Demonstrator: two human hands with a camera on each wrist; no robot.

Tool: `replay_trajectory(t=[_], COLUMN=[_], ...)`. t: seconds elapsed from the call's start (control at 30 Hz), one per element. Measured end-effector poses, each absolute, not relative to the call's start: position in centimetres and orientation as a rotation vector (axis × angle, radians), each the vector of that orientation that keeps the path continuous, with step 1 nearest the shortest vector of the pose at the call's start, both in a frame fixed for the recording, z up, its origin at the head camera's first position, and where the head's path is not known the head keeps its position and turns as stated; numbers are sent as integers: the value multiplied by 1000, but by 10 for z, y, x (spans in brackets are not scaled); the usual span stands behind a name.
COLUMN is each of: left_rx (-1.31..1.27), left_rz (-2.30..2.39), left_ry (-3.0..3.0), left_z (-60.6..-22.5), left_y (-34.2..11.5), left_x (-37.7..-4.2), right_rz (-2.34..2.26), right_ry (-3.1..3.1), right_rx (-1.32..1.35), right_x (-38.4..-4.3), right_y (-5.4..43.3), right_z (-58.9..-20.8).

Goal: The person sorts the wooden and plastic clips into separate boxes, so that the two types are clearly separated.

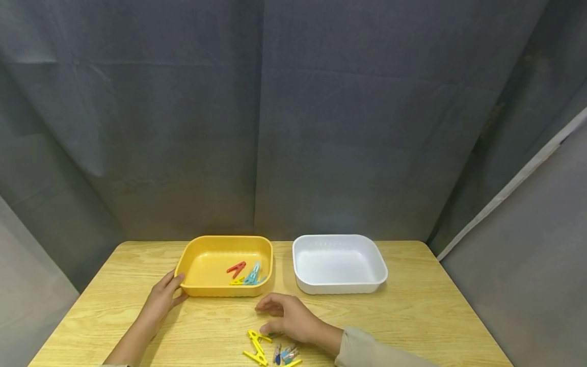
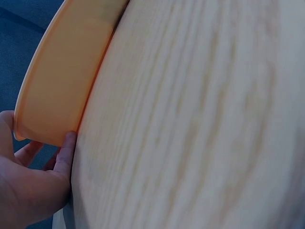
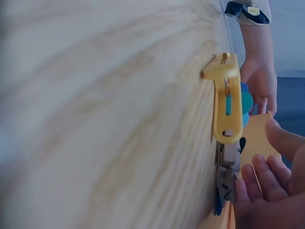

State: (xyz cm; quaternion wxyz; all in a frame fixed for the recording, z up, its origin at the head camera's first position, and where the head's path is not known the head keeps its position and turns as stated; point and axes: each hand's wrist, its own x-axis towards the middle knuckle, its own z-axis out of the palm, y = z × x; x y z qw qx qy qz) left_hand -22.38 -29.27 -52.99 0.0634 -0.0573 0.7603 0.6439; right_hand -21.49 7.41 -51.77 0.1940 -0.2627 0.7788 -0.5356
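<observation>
My left hand [image 1: 161,298] holds the left side of a yellow plastic tray [image 1: 206,291]. In the left wrist view its thumb presses the tray's wall near the bottom and a finger reaches the rim. Inside lie a red clothespin [image 1: 236,268], light blue clothespins [image 1: 252,275] and a partly hidden yellow one [image 1: 237,281]. My right hand [image 1: 293,318] hovers with loosely bent fingers and nothing in them, just beyond a small pile on the table. Yellow clothespins [image 1: 257,349] and several smaller clips [image 1: 288,354] in metal and blue make up that pile, partly cut off by the frame.
A white plastic tray [image 1: 341,289] stands right of the yellow one, with a narrow gap between them. Both are near the back edge of the light wooden table [image 1: 435,316]. Grey curtains [image 1: 367,127] hang behind and at both sides.
</observation>
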Motion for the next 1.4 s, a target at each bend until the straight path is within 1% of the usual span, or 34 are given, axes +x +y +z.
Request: replay_trajectory(t=[0.47,0.77,1.4], left_rx=[-153,-171,-148], left_rz=[1947,1940,1945], left_ry=[2288,2292,2298], left_z=[-529,-529,-530], left_y=[-292,-292,-293], left_x=[-223,-223,-223], right_rz=[-1380,-1402,-1402], right_ry=[2212,2214,2299], right_rx=[-892,-860,-900], right_x=[-212,-208,-209], right_y=[78,74,72], right_z=[-527,-526,-525])
